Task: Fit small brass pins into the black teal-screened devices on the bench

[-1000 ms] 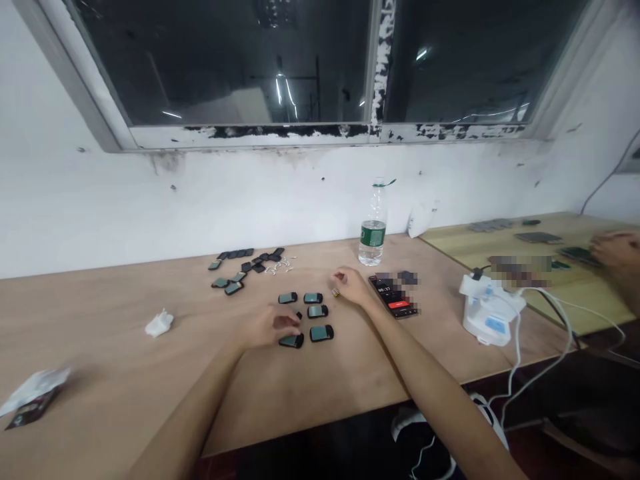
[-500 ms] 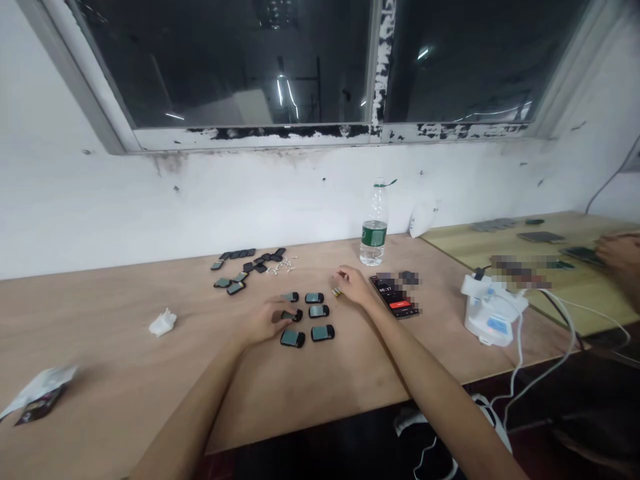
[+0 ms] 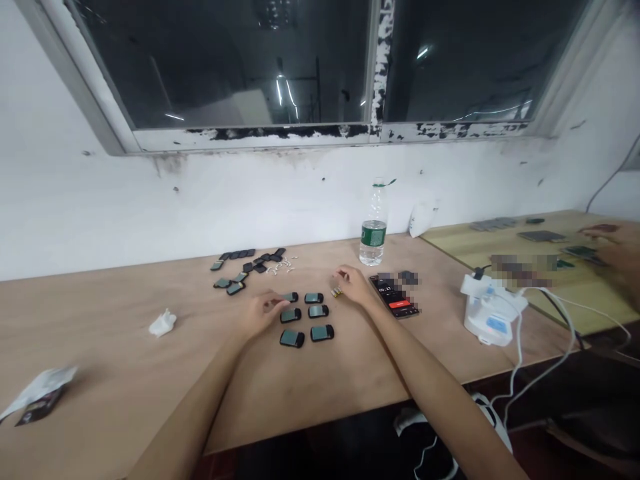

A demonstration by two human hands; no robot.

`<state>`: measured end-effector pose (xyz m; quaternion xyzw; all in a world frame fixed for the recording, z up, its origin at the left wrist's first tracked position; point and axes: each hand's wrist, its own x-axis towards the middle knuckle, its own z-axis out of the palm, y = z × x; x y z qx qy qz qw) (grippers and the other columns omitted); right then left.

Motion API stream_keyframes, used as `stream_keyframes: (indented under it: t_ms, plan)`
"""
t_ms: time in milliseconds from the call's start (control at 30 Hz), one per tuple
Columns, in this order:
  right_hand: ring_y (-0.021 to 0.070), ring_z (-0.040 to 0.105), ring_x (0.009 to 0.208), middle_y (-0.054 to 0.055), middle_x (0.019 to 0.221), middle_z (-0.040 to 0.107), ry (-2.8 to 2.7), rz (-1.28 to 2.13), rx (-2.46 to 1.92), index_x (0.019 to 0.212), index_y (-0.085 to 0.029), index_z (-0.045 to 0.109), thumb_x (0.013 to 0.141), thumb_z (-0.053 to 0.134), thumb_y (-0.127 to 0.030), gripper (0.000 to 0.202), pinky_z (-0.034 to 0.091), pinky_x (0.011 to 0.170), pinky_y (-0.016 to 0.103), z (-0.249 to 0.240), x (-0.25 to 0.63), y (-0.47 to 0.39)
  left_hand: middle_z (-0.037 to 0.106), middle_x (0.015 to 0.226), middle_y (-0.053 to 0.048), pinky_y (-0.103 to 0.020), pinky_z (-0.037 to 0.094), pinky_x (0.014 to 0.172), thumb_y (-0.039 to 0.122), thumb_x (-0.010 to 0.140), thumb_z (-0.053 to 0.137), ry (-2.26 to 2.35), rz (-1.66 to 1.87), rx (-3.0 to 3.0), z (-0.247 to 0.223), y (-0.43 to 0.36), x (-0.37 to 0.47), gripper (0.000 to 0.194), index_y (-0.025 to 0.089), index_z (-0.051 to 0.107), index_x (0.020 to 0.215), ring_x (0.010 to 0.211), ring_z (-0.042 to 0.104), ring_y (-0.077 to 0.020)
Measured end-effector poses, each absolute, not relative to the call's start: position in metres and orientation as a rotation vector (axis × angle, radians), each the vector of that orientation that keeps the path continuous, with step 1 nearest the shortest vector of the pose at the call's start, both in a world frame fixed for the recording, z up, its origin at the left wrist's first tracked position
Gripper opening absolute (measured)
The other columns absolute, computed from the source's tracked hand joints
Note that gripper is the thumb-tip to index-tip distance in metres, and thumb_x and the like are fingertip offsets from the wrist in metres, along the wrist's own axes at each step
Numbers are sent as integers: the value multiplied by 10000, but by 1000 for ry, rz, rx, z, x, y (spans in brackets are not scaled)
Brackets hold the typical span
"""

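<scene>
Big plywood bench [image 3: 125, 373] under the window, water bottle [image 3: 373, 227] at about 1 o'clock from the worker, phone timer [image 3: 395, 299] running just right of the hands. Six little dark modules with teal faces [image 3: 305, 315] sit in a neat two-by-three grid at 12 o'clock, so that batch looks laid out; a loose pile of modules [image 3: 245, 267] at 11 o'clock looks not yet sorted. Left hand [image 3: 260, 315] rests loosely curled beside the grid's top-left piece, holding nothing that I can see; half a second ago it sat lower, on the middle row. Right hand [image 3: 356, 285] pinches a tiny gold part [image 3: 337, 291]
</scene>
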<state>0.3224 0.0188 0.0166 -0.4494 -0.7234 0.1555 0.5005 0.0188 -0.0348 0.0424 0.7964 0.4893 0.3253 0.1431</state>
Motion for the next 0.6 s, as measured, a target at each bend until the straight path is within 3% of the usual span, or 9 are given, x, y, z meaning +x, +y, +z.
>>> stream_keyframes:
  t_ms: [233, 367, 500, 600]
  plan:
    - [179, 606, 731, 42, 804, 709, -1750, 383, -1088, 800, -189, 682, 926, 524, -273, 219, 457, 712, 281, 15, 323, 21, 726, 808, -50, -326, 502, 681, 592, 959, 515, 1458, 994, 2286, 44, -38, 22, 467, 203, 711, 793, 746, 633, -218]
    - [181, 624, 776, 48, 848, 719, -1770, 422, -1111, 835, -184, 699, 907, 532, -203, 184, 492, 769, 298, 13, 325, 23, 728, 849, -52, -331, 524, 712, 570, 964, 515, 1454, 1028, 2269, 40, -35, 23, 440, 206, 727, 839, 767, 637, -218]
    - [218, 643, 988, 78, 1018, 726, -1926, 435, -1087, 963, -179, 734, 773, 561, -27, 298, 499, 938, 351, 12, 330, 22, 729, 1057, -82, -361, 554, 834, 557, 951, 548, 1368, 1015, 2246, 38, -20, 23, 403, 206, 744, 976, 940, 673, -245]
    - [253, 598, 1138, 80, 1107, 705, -2129, 371, -1071, 1042, -205, 752, 714, 592, 5, 422, 447, 1060, 403, 11, 334, 19, 703, 1155, -96, -415, 513, 1005, 553, 935, 583, 1217, 939, 2335, 37, -5, 24, 393, 210, 749, 1032, 1106, 649, -270]
